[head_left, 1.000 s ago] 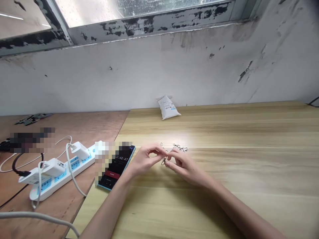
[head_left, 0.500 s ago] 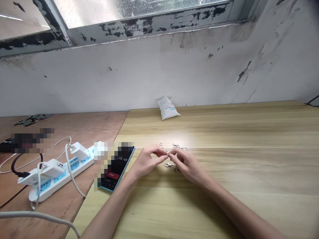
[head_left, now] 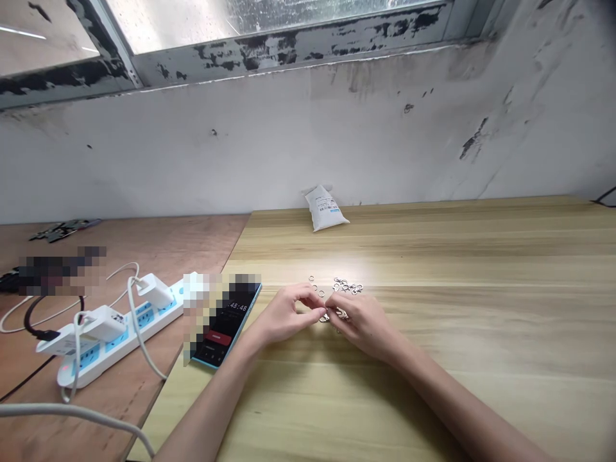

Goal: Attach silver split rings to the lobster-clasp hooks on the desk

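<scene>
My left hand (head_left: 287, 314) is closed in a pinch, thumb against forefinger, above the light wooden table. Its fingertips meet those of my right hand (head_left: 362, 322), which is pinched too. Whatever lies between the fingertips is too small to make out. Several thin metal rings (head_left: 321, 294) lie loose just beyond the left fingers. Silvery metal lobster clasps (head_left: 355, 289) are scattered behind the right hand. More metal pieces (head_left: 323, 317) sit under the right fingers, partly covered by them.
A phone (head_left: 225, 327) showing a timer lies left of my left forearm. Farther left, a white power strip (head_left: 144, 321) with chargers and cables rests on a brown surface. A white packet (head_left: 326, 208) stands at the back against the wall (head_left: 269, 147).
My right hand has dipped slightly toward me and now covers more of the metal pieces beneath it. More rings and clasps show behind the hands. The fingertips stay together.
</scene>
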`<state>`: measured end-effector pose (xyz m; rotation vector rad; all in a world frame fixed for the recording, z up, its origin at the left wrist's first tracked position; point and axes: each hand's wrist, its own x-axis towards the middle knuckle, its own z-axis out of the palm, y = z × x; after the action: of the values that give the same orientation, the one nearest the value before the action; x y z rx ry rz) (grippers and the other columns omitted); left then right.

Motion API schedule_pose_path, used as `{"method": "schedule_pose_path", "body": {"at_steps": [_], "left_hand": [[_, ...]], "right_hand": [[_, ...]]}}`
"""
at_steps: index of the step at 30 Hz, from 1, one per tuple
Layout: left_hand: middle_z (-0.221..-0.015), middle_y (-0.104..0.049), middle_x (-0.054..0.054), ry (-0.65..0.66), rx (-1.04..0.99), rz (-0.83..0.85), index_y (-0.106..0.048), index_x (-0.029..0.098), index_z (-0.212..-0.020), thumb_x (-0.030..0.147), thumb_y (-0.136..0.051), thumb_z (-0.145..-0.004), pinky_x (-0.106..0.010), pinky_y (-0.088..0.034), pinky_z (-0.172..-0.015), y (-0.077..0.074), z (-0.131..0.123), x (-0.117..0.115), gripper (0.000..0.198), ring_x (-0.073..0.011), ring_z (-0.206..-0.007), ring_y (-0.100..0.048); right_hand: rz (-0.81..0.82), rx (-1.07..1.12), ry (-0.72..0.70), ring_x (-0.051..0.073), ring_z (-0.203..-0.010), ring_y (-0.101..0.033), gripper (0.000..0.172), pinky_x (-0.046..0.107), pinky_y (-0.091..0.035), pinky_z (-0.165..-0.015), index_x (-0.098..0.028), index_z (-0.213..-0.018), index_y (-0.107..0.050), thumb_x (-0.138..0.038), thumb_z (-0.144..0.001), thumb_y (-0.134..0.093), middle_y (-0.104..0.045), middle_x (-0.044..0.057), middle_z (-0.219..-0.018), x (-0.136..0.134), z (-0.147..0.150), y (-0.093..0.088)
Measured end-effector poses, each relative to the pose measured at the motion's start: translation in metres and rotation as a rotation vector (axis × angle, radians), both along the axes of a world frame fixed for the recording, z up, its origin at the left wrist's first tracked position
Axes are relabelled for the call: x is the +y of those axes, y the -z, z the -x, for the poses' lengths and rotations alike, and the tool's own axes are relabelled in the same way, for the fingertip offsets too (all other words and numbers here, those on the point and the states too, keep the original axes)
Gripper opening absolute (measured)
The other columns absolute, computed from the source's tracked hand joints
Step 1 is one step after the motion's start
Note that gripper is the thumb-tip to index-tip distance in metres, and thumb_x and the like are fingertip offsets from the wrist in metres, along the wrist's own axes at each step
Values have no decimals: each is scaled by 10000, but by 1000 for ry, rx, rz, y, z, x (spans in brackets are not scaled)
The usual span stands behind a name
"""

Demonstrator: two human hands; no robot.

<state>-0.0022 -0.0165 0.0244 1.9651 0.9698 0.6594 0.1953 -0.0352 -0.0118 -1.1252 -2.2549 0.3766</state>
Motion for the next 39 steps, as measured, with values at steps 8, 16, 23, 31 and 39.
{"method": "schedule_pose_path", "body": {"at_steps": [8, 16, 23, 31, 39], "left_hand": [[-857, -669, -11, 42, 86, -108, -678, 190, -804, 183, -581, -849, -261, -485, -767, 7, 1, 1, 107, -137, -816, -626], [-822, -637, -24, 93, 257, -451, -655, 185, -802, 110, -590, -799, -269, -454, -714, 15, -3, 1, 98, -163, -807, -582], [-823, -642, -15, 40, 268, -480, -629, 192, -785, 119, -584, -795, -276, -447, -726, 16, -5, 1, 86, -168, -806, -583], [-821, -659, -7, -39, 338, -468, -619, 202, -750, 146, -609, -781, -312, -433, -770, 12, -7, -1, 65, -186, -834, -597], [-1057, -646, -43, -197, 251, -709, -654, 224, -775, 191, -619, -805, -400, -387, -941, 8, -8, -3, 57, -233, -1043, -555]], "right_hand": [[-98, -122, 1, 104, -586, -503, 203, 246, -227, -543, -186, -741, -567, -198, -916, -466, -644, 2, -713, 1, -1, -1], [-143, -217, -16, 97, -556, -478, 152, 252, -202, -524, -181, -729, -560, -129, -858, -497, -626, -9, -679, 0, -3, -4], [-305, -302, 24, 101, -519, -452, 183, 274, -162, -512, -177, -716, -561, -97, -861, -482, -628, -1, -650, -2, 0, -8], [-131, -221, 46, 126, -591, -535, 222, 270, -212, -519, -182, -796, -605, -205, -939, -437, -668, 40, -742, -2, 2, -5], [652, 426, -64, 104, -552, -417, 376, 227, -312, -524, -189, -731, -498, -463, -968, -396, -519, -16, -630, -6, 2, -17]]}}
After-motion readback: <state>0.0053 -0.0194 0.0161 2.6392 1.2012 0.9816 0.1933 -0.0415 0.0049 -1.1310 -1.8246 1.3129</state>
